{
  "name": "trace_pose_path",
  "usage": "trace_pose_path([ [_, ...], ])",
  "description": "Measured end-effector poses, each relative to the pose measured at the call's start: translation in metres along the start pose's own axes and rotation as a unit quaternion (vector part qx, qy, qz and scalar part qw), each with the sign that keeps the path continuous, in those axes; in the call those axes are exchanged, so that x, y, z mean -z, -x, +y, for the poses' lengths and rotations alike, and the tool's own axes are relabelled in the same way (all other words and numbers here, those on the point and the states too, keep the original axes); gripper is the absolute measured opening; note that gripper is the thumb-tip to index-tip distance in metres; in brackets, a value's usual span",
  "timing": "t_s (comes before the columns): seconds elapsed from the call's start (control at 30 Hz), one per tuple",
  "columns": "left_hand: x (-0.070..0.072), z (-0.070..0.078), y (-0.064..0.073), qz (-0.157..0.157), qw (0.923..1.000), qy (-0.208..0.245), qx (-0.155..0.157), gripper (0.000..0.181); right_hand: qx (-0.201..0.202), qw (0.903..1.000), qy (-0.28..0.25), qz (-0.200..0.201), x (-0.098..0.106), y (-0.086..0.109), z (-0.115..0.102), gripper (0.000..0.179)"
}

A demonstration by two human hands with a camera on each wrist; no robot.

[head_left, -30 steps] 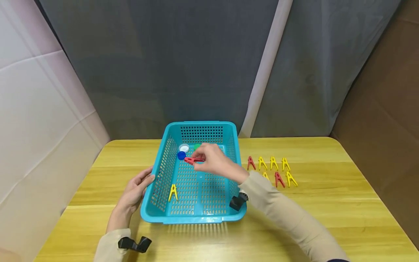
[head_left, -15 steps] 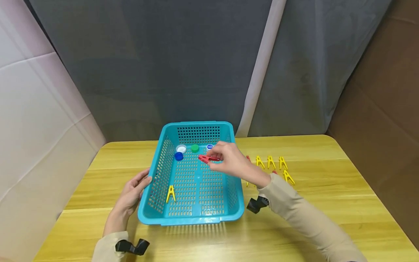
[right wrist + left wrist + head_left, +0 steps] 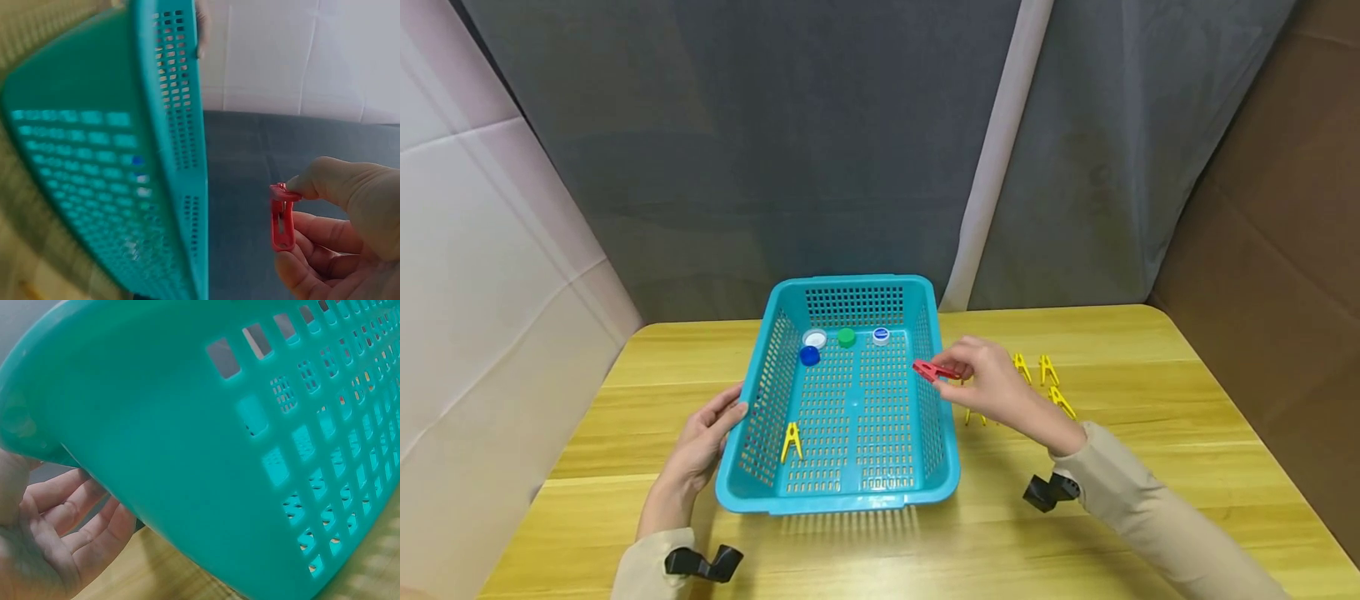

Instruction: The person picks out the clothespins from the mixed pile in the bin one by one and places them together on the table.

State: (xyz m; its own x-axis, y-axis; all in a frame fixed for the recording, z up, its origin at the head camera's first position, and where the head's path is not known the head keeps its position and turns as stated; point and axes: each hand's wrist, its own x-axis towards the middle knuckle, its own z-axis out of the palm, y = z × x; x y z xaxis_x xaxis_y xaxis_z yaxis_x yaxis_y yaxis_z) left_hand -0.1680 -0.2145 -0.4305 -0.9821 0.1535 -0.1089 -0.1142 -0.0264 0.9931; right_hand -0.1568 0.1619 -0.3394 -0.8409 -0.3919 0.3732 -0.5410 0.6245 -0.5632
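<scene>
My right hand (image 3: 992, 379) pinches a red clothespin (image 3: 931, 371) between thumb and fingers, above the right rim of the turquoise basket (image 3: 853, 502). In the right wrist view the red clothespin (image 3: 282, 228) is held beside the basket's outer wall. My left hand (image 3: 700, 442) grips the basket's left rim, thumb on top and fingers outside. The left wrist view shows these fingers (image 3: 75, 506) beneath the rim. Inside the basket lie a yellow clothespin (image 3: 792, 442) near the front, and a blue cap (image 3: 809, 356), a green cap (image 3: 847, 337) and a white-and-blue cap (image 3: 881, 336) farther back.
A clear round lid with a white centre (image 3: 815, 339) lies at the basket's back left. Right of the basket, several yellow clothespins (image 3: 1048, 371) lie on the wooden table (image 3: 1150, 400), partly hidden by my right hand. A dark curtain (image 3: 775, 167) stands behind the table.
My right hand has moved right with the red clothespin, from over the basket's middle to its right rim. The caps it covered now show. My left hand keeps its grip.
</scene>
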Motion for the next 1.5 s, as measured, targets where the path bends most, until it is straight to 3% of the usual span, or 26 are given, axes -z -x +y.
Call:
trace_pose_path([
  [0.33, 0.000, 0.001, -0.001, 0.003, 0.9999, 0.017, 0.002, 0.055, -0.023, 0.9986, 0.039, 0.027, 0.005, 0.043, 0.026, 0.016],
  [0.6, 0.000, 0.001, -0.001, 0.001, 0.9997, 0.024, 0.006, 0.057, -0.046, 0.9965, 0.058, 0.038, -0.004, 0.074, 0.041, 0.014],
  [0.83, 0.000, 0.002, -0.002, 0.002, 0.9995, 0.029, 0.011, 0.058, -0.089, 0.9938, 0.051, 0.042, -0.010, 0.096, 0.056, 0.016],
  [1.13, -0.001, 0.001, -0.001, 0.002, 0.9997, 0.026, 0.006, 0.055, -0.195, 0.9796, 0.047, 0.020, -0.015, 0.111, 0.071, 0.015],
  [1.5, 0.001, -0.001, 0.000, -0.003, 0.9997, 0.026, -0.002, 0.043, -0.246, 0.9673, 0.060, 0.020, -0.024, 0.116, 0.080, 0.015],
])
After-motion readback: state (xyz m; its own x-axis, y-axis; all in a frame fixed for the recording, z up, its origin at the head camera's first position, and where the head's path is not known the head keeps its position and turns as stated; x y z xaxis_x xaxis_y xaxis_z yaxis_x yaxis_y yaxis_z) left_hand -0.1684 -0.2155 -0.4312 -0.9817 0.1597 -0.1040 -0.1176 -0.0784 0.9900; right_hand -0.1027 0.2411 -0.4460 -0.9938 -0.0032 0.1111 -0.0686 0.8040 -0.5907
